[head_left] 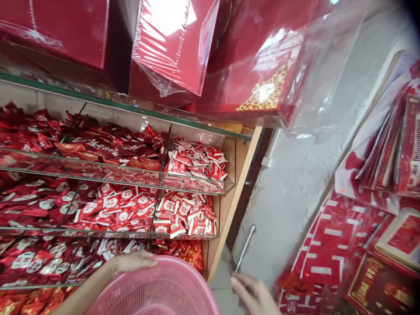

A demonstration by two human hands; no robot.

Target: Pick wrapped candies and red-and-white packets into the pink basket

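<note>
A pink plastic basket (197, 273) with a mesh wall is at the bottom centre, and my left hand (133, 262) grips its rim at the upper left. To the right of the basket, apart from it, my right hand (252, 291) is partly in view at the bottom edge, its fingers pressed together; what they hold, if anything, is too small to tell. Beyond the basket, clear shelf compartments hold red and white wrapped packets (185, 210). Darker red packets (42, 203) fill the compartments on the left.
Large red boxes (170, 52) in plastic wrap stand on the glass shelf (131, 109) above. A wooden side panel (234, 205) ends the shelving, beside a grey wall (292, 175). Red packaged goods (328, 236) hang at the right.
</note>
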